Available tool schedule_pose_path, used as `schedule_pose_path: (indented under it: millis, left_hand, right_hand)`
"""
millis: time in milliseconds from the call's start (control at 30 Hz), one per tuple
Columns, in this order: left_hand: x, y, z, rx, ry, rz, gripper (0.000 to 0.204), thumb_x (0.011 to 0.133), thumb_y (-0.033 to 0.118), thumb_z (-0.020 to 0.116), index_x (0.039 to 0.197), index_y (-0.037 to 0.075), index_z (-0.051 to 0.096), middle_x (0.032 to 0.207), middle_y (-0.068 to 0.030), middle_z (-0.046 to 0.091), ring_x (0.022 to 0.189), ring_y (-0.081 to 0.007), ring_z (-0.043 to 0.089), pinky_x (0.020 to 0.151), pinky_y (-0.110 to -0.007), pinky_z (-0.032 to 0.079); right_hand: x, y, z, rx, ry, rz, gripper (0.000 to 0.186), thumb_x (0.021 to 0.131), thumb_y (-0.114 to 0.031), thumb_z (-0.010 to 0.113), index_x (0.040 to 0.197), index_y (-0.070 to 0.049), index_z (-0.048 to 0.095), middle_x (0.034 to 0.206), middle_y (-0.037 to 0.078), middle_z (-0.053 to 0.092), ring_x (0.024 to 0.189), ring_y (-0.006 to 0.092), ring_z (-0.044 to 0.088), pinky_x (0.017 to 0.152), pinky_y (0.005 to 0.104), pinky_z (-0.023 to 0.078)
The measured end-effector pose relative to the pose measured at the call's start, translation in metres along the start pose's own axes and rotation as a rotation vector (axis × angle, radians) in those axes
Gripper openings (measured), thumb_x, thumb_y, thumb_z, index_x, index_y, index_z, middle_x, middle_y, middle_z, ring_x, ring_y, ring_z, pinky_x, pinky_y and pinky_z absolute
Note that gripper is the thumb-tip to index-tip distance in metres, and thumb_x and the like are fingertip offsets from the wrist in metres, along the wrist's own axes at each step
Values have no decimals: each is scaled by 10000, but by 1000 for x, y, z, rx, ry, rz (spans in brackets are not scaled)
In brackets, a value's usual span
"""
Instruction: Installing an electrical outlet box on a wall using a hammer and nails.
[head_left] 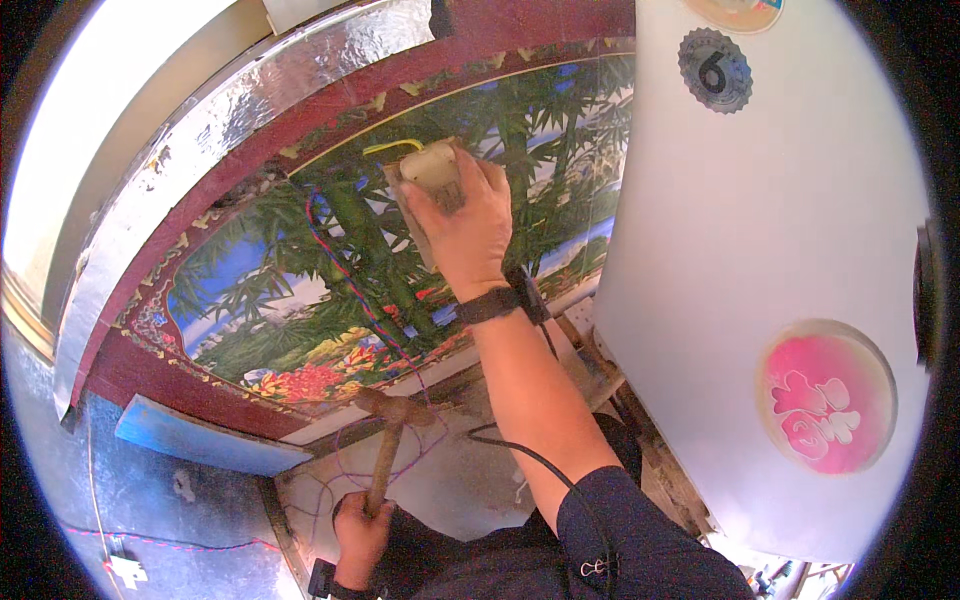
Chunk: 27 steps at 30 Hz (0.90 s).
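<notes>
Your right hand (470, 228) is near the middle of the frame, a little above centre, its back towards you. The thumb lies on the left and the fingers on the right, parted by the width of the pale block (430, 165) that they have hold of; you cannot tell whether the block is fixed to anything. A short yellow wire (392, 147) sticks out to its left. The block sits in front of the picture board (350, 225), printed with bamboo and flowers, which fills the upper middle of the frame.

Your left hand (360, 540), at the lower left of centre, has its fingers curled closed around the handle of a hammer (385, 455). The hammer's head points up, near the board's lower edge. A thin coloured cable (350, 285) runs down across the board towards the hammer.

A blue plank (210, 436) lies at the lower left, below the board. A white panel (760, 240) with round stickers fills the right side, and you wear a black band (488, 305) on your right wrist.
</notes>
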<state>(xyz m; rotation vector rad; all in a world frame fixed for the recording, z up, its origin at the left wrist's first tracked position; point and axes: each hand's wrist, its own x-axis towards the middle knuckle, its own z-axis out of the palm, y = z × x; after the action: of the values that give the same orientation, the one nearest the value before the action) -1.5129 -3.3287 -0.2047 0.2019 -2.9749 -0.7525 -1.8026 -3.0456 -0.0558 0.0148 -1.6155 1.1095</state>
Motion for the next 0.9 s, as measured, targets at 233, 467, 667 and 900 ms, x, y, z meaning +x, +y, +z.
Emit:
schedule_pose_path:
  millis: [233, 467, 667, 900]
  left_hand:
    - [1, 11, 1, 1, -23, -1, 264, 710, 194, 788, 821, 14, 631, 797, -180, 611, 744, -388, 604, 668, -452, 481]
    - [-1, 18, 1, 8, -15, -8, 270, 720, 226, 782, 812, 20, 633, 804, -180, 613, 753, -392, 606, 665, -454, 481]
    - [-1, 16, 1, 29, -1, 51, 273, 727, 245, 782, 816, 30, 639, 790, -173, 613, 745, -389, 610, 664, -452, 482]
    - [1, 23, 3, 62, -27, -3, 296, 723, 253, 790, 820, 19, 636, 770, -174, 614, 738, -380, 615, 654, -441, 480]
  right_hand:
    - [1, 4, 3, 31, 19, -13, 607, 691, -351, 811, 1183, -71, 593, 1052, 167, 587, 986, 361, 564, 824, 449, 488]
    - [-2, 4, 2, -36, 2, 10, 630, 692, -362, 814, 1209, -82, 587, 1089, 172, 577, 1007, 365, 562, 838, 447, 489]
    - [-1, 4, -1, 14, -36, 54, 660, 679, -364, 820, 1231, -86, 590, 1087, 169, 579, 1020, 363, 556, 848, 447, 485]
    - [1, 3, -4, 15, -40, 64, 654, 675, -347, 819, 1228, -85, 590, 1080, 172, 578, 1019, 363, 549, 860, 440, 479]
